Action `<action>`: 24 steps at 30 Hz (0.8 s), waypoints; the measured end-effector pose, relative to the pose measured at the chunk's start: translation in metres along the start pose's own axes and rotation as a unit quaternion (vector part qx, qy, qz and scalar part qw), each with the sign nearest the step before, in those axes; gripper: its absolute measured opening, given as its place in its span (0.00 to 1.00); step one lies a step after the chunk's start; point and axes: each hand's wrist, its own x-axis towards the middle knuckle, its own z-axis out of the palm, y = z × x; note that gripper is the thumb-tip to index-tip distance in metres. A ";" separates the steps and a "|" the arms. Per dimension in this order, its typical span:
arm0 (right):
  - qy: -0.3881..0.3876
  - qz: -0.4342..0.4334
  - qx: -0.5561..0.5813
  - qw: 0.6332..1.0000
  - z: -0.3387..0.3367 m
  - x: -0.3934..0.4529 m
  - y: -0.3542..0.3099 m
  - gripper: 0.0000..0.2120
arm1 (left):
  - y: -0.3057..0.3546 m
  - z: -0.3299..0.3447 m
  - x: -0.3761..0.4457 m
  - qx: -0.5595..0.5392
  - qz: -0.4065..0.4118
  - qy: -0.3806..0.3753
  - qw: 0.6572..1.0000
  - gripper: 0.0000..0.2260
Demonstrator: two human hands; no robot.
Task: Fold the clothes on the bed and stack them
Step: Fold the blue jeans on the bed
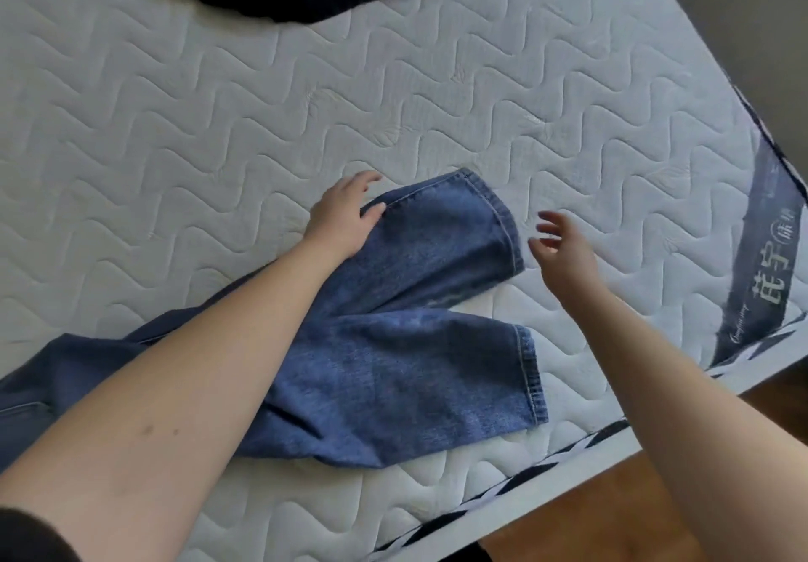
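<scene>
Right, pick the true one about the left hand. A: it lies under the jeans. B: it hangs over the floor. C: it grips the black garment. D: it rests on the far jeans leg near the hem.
D: the left hand lies on the upper leg of the jeans, thumb at the edge near the hem.

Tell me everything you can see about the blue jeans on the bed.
The blue jeans are mid-blue denim with lighter stitching along both leg hems. They lie unfolded and rumpled on the white quilted mattress, legs spread apart and pointing toward the bed's right edge, waist end running out of view at lower left. The left hand rests on the upper leg's edge near its hem. The right hand hovers open just beyond that hem, not touching.
</scene>
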 end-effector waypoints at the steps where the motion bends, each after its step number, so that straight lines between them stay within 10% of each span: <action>1: 0.001 0.022 0.002 1.000 0.006 0.001 0.005 0.18 | -0.005 0.001 -0.007 -0.002 -0.004 0.025 1.000 0.14; 5: -0.044 0.053 -0.037 0.997 0.035 -0.030 0.032 0.19 | -0.031 0.014 -0.066 -0.030 0.030 -0.020 0.999 0.06; 10: -0.217 -0.029 -0.259 0.941 0.061 -0.080 0.057 0.23 | -0.066 0.039 -0.139 0.088 0.019 -0.185 0.979 0.23; 14: -0.297 -0.045 -0.310 0.902 0.076 -0.104 0.038 0.11 | -0.075 0.049 -0.166 0.193 0.001 -0.192 0.962 0.18; 24: -0.515 -0.098 -0.190 0.830 0.165 -0.207 -0.025 0.05 | -0.138 -0.010 -0.256 -0.013 -0.108 -0.148 0.983 0.15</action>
